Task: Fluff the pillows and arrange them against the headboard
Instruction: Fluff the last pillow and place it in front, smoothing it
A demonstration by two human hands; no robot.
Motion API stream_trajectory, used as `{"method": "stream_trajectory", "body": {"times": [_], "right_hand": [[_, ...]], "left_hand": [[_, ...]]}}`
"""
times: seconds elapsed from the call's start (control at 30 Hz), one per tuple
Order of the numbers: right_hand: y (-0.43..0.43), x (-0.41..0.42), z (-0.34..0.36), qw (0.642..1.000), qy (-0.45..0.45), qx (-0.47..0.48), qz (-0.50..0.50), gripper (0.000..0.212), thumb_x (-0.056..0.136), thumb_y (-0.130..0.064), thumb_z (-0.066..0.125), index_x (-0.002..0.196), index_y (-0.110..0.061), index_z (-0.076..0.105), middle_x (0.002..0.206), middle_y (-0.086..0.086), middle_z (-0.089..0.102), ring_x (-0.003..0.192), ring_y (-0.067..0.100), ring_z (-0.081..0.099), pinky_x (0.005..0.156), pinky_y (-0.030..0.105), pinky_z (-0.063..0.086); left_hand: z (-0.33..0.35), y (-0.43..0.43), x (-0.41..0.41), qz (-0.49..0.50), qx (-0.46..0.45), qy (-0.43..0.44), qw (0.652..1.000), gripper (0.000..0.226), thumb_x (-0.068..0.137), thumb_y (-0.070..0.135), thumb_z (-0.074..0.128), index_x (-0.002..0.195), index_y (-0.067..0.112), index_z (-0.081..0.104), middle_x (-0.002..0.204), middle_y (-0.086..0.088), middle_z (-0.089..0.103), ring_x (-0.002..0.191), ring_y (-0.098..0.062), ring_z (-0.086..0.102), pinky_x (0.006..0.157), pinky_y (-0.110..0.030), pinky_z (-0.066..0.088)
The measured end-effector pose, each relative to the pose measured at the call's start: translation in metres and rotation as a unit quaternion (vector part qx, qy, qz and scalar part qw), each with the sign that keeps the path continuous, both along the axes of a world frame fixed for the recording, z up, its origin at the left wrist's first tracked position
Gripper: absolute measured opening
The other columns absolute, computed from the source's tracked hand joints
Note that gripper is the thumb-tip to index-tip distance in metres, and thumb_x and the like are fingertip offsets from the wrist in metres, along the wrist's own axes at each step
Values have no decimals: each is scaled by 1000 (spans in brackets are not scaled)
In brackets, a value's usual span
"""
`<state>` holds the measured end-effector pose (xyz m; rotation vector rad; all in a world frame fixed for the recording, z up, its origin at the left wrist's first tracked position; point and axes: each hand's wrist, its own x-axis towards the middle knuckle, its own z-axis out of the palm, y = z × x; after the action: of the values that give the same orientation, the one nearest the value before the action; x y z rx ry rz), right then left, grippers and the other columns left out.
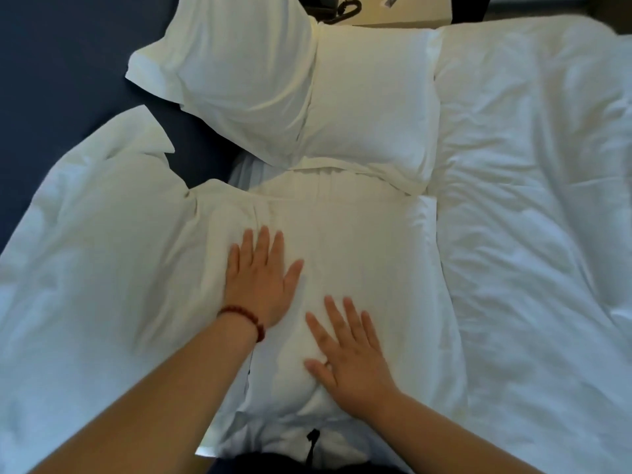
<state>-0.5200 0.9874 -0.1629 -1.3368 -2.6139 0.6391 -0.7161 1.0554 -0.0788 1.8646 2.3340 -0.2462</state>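
— Lower centre of frame, your hands: state?
— Both flat, fingers spread. My left hand (260, 282), red bead bracelet (246, 318) on the wrist, presses the near pillow (369, 241). My right hand (352, 360) presses it too, lower right of the left.
— Other pillows?
— Second pillow (102, 254) touches it at frame left, against the dark blue headboard (51, 63). Upper centre: tilted pillow (239, 63) leans on the headboard, overlapping the flat pillow (372, 107) to its right.
— Rest?
— Rumpled white duvet (530, 183) fills the right side. Phone (342, 8) on a nightstand (403, 20), top edge.
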Motion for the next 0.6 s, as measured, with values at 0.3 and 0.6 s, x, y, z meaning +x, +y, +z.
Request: {"method": "stream_trajectory", "body": {"times": [0.3,0.6], "right_hand": [[14,40,-18,977,-3,-6,-212,65,96,-66,17,156,-39,12,166,-1,4,152,31,-3,119,59,5],[-71,41,-48,986,-31,95,-133,59,100,-56,28,153,-30,29,162,11,19,149,42,12,111,71,15]], "left_hand": [[-76,-4,-23,-42,8,28,999,75,91,58,-3,155,17,-4,163,-5,-5,149,-23,-12,119,-39,-12],[-67,-133,28,30,104,-42,993,67,96,54,24,153,18,26,160,-17,16,147,-39,8,119,-48,1]]}}
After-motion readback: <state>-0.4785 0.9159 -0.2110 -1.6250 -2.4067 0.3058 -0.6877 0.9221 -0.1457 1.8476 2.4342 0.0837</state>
